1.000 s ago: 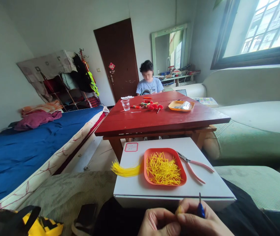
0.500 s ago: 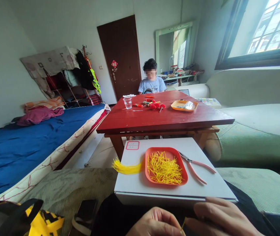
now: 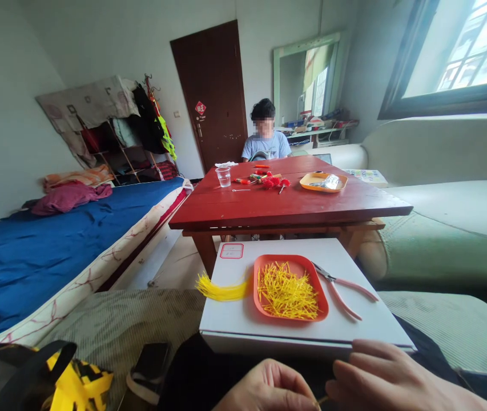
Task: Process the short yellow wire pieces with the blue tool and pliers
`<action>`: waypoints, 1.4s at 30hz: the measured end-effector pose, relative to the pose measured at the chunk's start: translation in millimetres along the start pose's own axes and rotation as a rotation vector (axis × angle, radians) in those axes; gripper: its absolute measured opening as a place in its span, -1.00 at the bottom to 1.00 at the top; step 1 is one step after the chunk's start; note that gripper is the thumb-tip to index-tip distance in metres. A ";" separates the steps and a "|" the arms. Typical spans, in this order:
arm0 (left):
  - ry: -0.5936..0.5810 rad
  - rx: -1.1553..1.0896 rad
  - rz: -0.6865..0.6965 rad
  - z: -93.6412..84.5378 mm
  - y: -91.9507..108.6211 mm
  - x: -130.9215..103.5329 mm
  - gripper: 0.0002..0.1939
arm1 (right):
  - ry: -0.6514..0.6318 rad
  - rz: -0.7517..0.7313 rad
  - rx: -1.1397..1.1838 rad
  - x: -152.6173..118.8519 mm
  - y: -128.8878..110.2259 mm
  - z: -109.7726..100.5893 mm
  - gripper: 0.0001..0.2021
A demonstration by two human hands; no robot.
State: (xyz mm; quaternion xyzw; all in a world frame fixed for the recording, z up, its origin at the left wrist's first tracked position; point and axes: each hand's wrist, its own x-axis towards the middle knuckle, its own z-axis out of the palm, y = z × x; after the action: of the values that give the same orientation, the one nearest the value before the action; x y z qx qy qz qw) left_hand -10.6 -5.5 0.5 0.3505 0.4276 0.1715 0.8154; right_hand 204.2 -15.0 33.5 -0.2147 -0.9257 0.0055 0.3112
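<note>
At the bottom edge, my left hand (image 3: 271, 388) is closed, thumb and forefinger pinched on a thin yellow strand that barely shows between the hands. My right hand (image 3: 380, 374) is curled close beside it at the other end of that strand, its fingertips partly hidden. Beyond them a white box (image 3: 226, 325) bears an orange tray (image 3: 325, 311) heaped with short yellow strands (image 3: 288, 290). A bundle of longer yellow strands (image 3: 226, 291) lies left of the tray. Pliers with pink handles (image 3: 343, 288) rest open on its right.
Past the box stands a red table (image 3: 234, 205) with a plastic cup (image 3: 223, 177), red-handled items (image 3: 271, 181) and a yellow tray (image 3: 312, 187). A person (image 3: 266, 140) sits behind it. A blue bed (image 3: 76, 228) is left; a phone (image 3: 152, 359) lies at lower left.
My right hand has shifted slightly left and its fingers are curled more. Less of the yellow strand shows between my hands. The view has moved a little.
</note>
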 end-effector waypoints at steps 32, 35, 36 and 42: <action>0.435 1.569 1.739 5.7 11.9 -1.9 -0.78 | -0.242 1.252 1.387 19.3 -0.5 29.0 -0.85; 0.391 1.651 1.785 6.3 14.2 -0.8 -0.74 | -0.294 1.276 1.383 20.9 0.6 30.3 -0.85; 0.383 1.670 1.801 6.5 14.4 0.0 -0.72 | -0.314 1.280 1.377 20.9 0.8 30.8 -0.85; 0.444 1.256 1.401 1.9 6.2 3.1 -0.75 | -0.105 1.045 1.014 13.4 -4.2 32.9 -0.79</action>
State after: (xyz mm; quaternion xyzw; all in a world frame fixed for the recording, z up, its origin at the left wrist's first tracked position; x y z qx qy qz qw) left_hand -7.2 -0.2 4.0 0.8577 0.2796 0.4215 0.0928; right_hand 173.9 -9.4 15.3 -0.4576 -0.5998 0.5916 0.2845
